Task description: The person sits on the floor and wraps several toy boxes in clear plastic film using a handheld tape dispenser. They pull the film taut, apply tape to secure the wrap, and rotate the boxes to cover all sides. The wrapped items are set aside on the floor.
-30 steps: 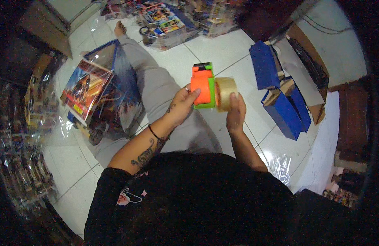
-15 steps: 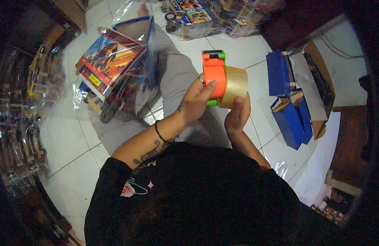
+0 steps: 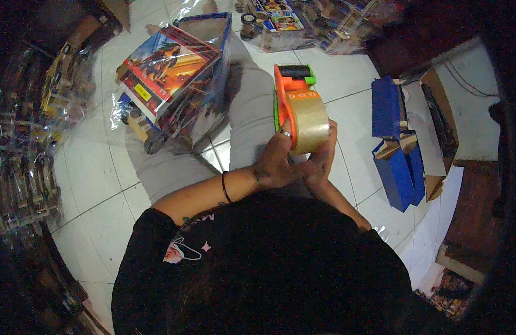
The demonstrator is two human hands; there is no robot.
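White tiles (image 3: 337, 78) spread beyond my left hand (image 3: 276, 159), curled round the orange dispenser (image 3: 284, 95), and right hand (image 3: 322, 161), cupping its slick-looking tape roll (image 3: 312, 129), likely light, best gripped edgewise.

L hand (image 3: 274, 159) part. hidden, top pkg (image 3: 279, 23) cropped

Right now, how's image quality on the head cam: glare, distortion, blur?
Head view: black surround, floor tile lines bowing near the rim; head view, left: white glints on clear plastic wrap; head view, bottom: black shirt dark and grainy; head view, centre: left hand and right hand dim, tape roll brighter, fine detail soft.
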